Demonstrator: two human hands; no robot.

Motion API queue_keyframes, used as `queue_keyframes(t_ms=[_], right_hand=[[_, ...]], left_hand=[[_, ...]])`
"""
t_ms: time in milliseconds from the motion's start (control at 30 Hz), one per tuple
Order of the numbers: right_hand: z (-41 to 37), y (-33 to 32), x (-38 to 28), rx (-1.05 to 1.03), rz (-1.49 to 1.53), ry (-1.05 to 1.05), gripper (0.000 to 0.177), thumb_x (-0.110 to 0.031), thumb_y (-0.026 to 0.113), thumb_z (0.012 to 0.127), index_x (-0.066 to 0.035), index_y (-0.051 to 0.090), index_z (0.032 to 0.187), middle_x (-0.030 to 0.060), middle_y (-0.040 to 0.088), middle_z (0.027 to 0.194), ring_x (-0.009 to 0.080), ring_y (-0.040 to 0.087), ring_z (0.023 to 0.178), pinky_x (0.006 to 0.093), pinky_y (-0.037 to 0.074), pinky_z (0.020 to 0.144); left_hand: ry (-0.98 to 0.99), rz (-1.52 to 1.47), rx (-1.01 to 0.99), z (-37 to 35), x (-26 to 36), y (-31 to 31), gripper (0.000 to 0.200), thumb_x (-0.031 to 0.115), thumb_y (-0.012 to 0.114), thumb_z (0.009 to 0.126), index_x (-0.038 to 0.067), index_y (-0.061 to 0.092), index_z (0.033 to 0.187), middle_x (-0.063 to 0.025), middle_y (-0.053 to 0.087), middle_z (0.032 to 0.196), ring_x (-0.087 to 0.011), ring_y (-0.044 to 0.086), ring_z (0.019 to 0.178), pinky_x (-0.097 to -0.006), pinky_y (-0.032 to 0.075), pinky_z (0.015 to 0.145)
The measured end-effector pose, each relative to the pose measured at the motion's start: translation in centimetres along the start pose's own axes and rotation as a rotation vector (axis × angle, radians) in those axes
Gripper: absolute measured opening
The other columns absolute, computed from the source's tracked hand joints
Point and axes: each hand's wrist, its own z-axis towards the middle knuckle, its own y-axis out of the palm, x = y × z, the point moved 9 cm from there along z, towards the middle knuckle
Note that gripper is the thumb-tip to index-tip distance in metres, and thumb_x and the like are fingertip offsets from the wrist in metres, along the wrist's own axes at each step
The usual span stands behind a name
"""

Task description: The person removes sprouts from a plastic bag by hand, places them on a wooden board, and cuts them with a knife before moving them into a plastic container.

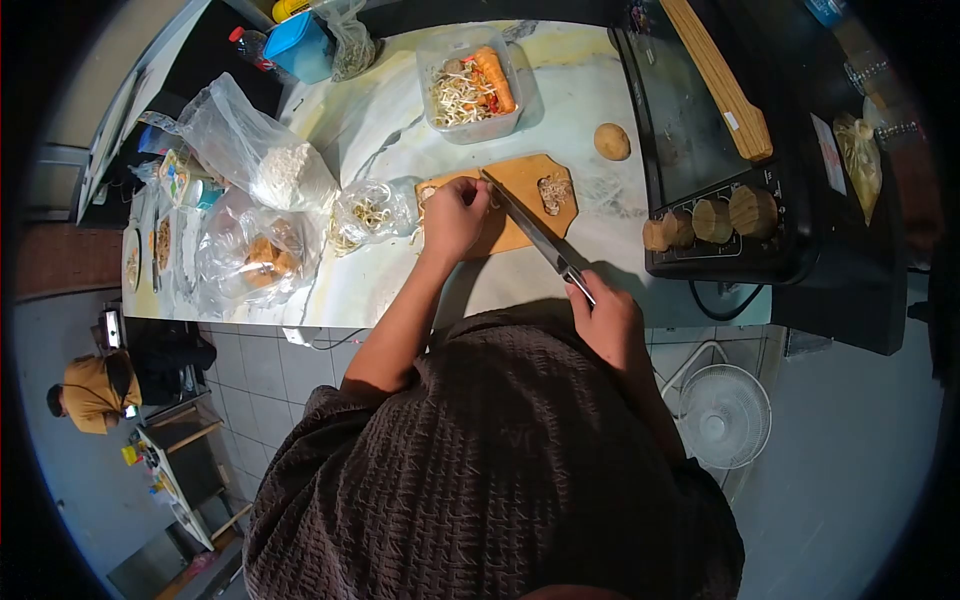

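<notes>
A wooden cutting board [515, 225] lies on the marble-patterned table. My right hand [608, 318] is closed round the handle of a long knife [535, 235], whose blade slants up and left across the board. Near the blade's tip, my left hand [455, 215] rests over the board's left part with its fingers pinched together; what they hold, if anything, is too small to name. On the right of the board sits a small pile of chopped pieces [552, 193]. A clear plastic container [470, 132] with bean sprouts and carrot stands behind the board.
A potato [612, 142] lies right of the container. Left are a bag of sprouts [372, 212], a bag of white powder [290, 175] and a bag of orange-brown food [268, 258]. A black appliance [735, 230] stands right. Another person [95, 392] is at far left.
</notes>
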Motion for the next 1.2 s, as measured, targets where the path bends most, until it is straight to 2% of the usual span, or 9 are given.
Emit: queue_keyframes(t_ms=[300, 467, 533, 633, 767, 867, 967, 1133, 1200], right_hand=[[-0.2, -0.6, -0.7, 0.073, -0.051, -0.062, 0.025, -0.029, 0.059, 0.094, -0.007, 0.063, 0.104, 0.0174, 0.066, 0.08, 0.0399, 0.065, 0.076, 0.049, 0.052, 0.065], [-0.1, -0.9, -0.7, 0.094, -0.099, -0.051, 0.026, -0.025, 0.065, 0.091, -0.006, 0.066, 0.108, 0.0183, 0.067, 0.086, 0.0406, 0.065, 0.078, 0.0472, 0.051, 0.065], [-0.3, -0.9, -0.7, 0.099, -0.093, -0.048, 0.026, -0.025, 0.065, 0.091, -0.007, 0.066, 0.109, 0.0183, 0.067, 0.085, 0.0404, 0.065, 0.079, 0.0474, 0.051, 0.065], [-0.3, -0.8, -0.8, 0.096, -0.092, -0.06, 0.025, -0.024, 0.064, 0.092, -0.007, 0.065, 0.11, 0.0177, 0.066, 0.084, 0.0395, 0.065, 0.079, 0.0476, 0.052, 0.066], [-0.1, 0.9, 0.1, -0.007, -0.095, 0.004, 0.026, -0.023, 0.061, 0.093, -0.009, 0.064, 0.114, 0.0191, 0.066, 0.085, 0.04, 0.065, 0.08, 0.0492, 0.052, 0.069], [0.1, 1.5, 1.0, -0.004, -0.034, 0.004, 0.029, -0.023, 0.061, 0.093, -0.01, 0.064, 0.119, 0.0197, 0.066, 0.084, 0.041, 0.065, 0.079, 0.0502, 0.052, 0.07], [0.0, 1.8, 1.7, 0.012, 0.021, 0.018, 0.031, -0.023, 0.062, 0.092, -0.012, 0.064, 0.121, 0.0197, 0.067, 0.081, 0.0414, 0.065, 0.077, 0.0502, 0.052, 0.069], [-0.8, 0.2, 1.0, 0.041, -0.008, 0.041, 0.032, -0.021, 0.064, 0.09, -0.01, 0.065, 0.121, 0.0228, 0.067, 0.083, 0.043, 0.065, 0.081, 0.0489, 0.052, 0.07], [-1.3, -0.2, 1.1, 0.067, -0.009, 0.033, 0.033, -0.021, 0.064, 0.09, -0.01, 0.066, 0.121, 0.0226, 0.067, 0.082, 0.043, 0.065, 0.079, 0.0488, 0.052, 0.069]], left_hand=[[0.032, 0.037, 0.034, -0.1, 0.1, -0.6, 0.027, 0.021, 0.066, 0.093, -0.006, 0.07, 0.092, -0.0114, 0.07, 0.072, -0.0129, 0.064, 0.063, -0.0293, 0.05, 0.062], [0.032, 0.078, 0.037, -0.2, 0.0, -0.7, 0.027, 0.021, 0.067, 0.092, -0.006, 0.07, 0.092, -0.0135, 0.07, 0.073, -0.0141, 0.064, 0.063, -0.0305, 0.05, 0.062], [0.033, 0.071, 0.035, -0.2, 0.2, -0.8, 0.028, 0.026, 0.065, 0.092, -0.001, 0.072, 0.09, -0.0178, 0.071, 0.077, -0.0307, 0.07, 0.069, -0.0379, 0.054, 0.065], [0.04, 0.093, 0.032, -0.4, 0.7, -0.9, 0.028, 0.026, 0.066, 0.091, -0.002, 0.071, 0.093, -0.0181, 0.071, 0.079, -0.0312, 0.07, 0.07, -0.0381, 0.054, 0.067], [0.055, 0.104, 0.034, -0.4, 0.7, -1.0, 0.027, 0.024, 0.066, 0.091, -0.002, 0.071, 0.094, -0.0183, 0.072, 0.081, -0.0316, 0.071, 0.072, -0.038, 0.055, 0.069], [0.019, 0.041, 0.001, -0.4, 0.4, -0.7, 0.024, 0.022, 0.066, 0.091, -0.002, 0.069, 0.094, -0.0174, 0.072, 0.083, -0.0308, 0.071, 0.073, -0.0374, 0.055, 0.07], [0.091, 0.068, 0.021, -0.6, 1.7, -1.2, 0.02, 0.018, 0.067, 0.09, -0.001, 0.066, 0.095, -0.0181, 0.072, 0.085, -0.0306, 0.072, 0.074, -0.0372, 0.055, 0.07], [0.055, -0.053, -0.001, -1.1, 2.5, -2.0, 0.015, 0.013, 0.067, 0.089, -0.001, 0.062, 0.093, -0.0118, 0.07, 0.079, -0.0173, 0.069, 0.066, -0.0302, 0.054, 0.06], [0.027, -0.07, -0.06, -0.6, 2.4, -2.0, 0.016, 0.013, 0.068, 0.089, -0.001, 0.062, 0.095, -0.0115, 0.071, 0.082, -0.0156, 0.068, 0.069, -0.0303, 0.054, 0.062]])
